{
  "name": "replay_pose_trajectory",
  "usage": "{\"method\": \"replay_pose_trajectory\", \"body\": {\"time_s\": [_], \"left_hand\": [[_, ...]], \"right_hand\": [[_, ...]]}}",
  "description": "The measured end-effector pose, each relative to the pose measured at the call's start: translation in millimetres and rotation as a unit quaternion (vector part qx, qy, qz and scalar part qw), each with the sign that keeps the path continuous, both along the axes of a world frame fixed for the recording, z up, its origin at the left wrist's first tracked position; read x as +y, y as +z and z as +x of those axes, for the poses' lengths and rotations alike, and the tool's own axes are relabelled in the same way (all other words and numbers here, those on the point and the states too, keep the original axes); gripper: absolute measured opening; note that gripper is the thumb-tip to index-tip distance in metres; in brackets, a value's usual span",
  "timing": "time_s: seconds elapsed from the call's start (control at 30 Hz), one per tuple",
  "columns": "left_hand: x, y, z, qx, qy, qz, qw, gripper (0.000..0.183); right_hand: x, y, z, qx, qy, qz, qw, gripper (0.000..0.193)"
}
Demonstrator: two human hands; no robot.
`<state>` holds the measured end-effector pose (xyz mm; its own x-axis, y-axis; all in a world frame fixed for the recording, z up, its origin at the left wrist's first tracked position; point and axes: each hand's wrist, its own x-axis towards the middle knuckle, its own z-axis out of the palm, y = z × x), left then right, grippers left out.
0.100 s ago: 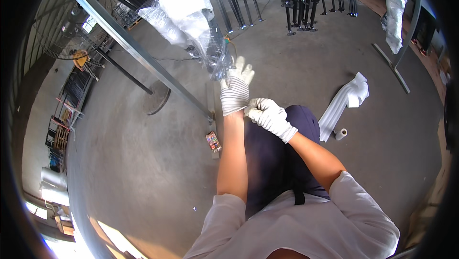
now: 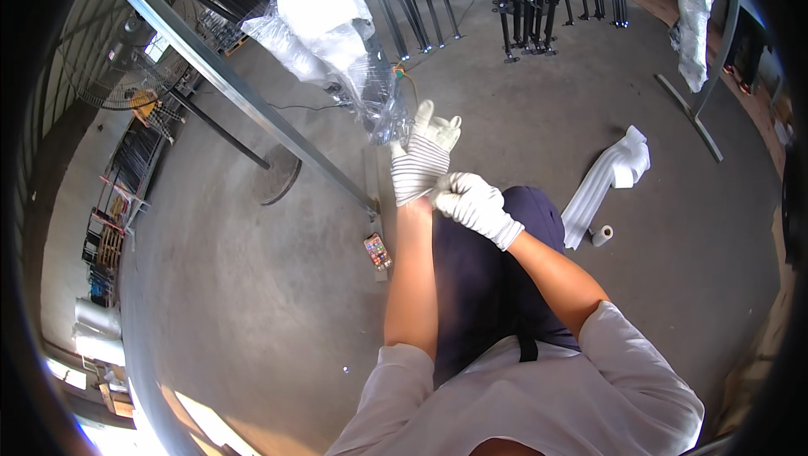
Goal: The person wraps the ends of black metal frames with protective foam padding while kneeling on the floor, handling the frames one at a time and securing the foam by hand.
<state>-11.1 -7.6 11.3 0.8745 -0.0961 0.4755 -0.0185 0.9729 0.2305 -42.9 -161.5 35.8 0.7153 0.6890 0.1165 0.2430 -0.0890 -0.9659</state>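
Gloving up: right hand (image 2: pixel 475 204) fingers pinching the cuff of the glove (image 2: pixel 421 166) on the left hand (image 2: pixel 425 153), whose fingers are spreading wide, holding nothing. Next needs seating the cuff. Plastic wrap (image 2: pixel 337 44) hanging just ahead.

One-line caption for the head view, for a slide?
Right hand grips the cuff of the white glove on the raised left hand, beside a plastic-wrapped frame on a concrete floor.
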Motion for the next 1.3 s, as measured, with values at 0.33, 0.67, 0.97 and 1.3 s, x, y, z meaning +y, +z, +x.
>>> {"method": "replay_pose_trajectory", "body": {"time_s": [0.33, 0.67, 0.97, 1.3], "left_hand": [[-17.6, 14.4, 8.5, 0.108, 0.545, 0.320, 0.767, 0.027], [-86.6, 4.7, -12.6, 0.369, 0.325, 0.448, 0.747, 0.045], [-153.3, -7.8, 112.8, 0.237, 0.018, 0.653, 0.719, 0.031], [-128.9, -109.3, 171.8, 0.255, -0.070, 0.647, 0.716, 0.032]], "right_hand": [[-25.2, 21.3, -16.9, -0.223, 0.138, -0.083, 0.961, 0.025], [-149.4, -77.8, 48.5, 0.215, -0.226, 0.178, 0.933, 0.025], [-255.1, -265.9, 61.8, 0.463, -0.428, 0.037, 0.775, 0.029], [-305.5, -422.6, 312.5, 0.394, -0.656, 0.130, 0.630, 0.067]]}}
